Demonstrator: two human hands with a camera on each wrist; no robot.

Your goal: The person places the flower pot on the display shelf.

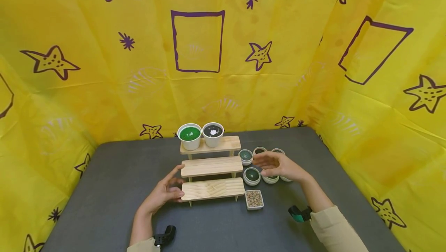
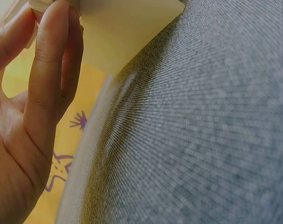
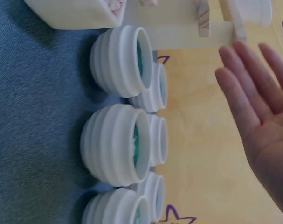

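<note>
A three-tier wooden riser stand (image 1: 212,167) stands on the dark table. My left hand (image 1: 163,192) grips its left side, with a finger at the middle tier's end and the thumb at the lower tier's. In the left wrist view, the left hand's fingers (image 2: 48,60) are bent at a pale edge. Two white cups sit on the top tier: one with green contents (image 1: 190,134), one with black contents (image 1: 213,131). My right hand (image 1: 278,165) hovers with extended fingers above several small ribbed white jars (image 1: 251,176); it holds nothing and hides parts of some jars.
A square white dish of small mixed pebble-like bits (image 1: 254,199) stands by the stand's lower right corner. Yellow cloth with starfish drawings (image 1: 209,97) hangs around the back and sides of the grey-covered table (image 1: 115,190).
</note>
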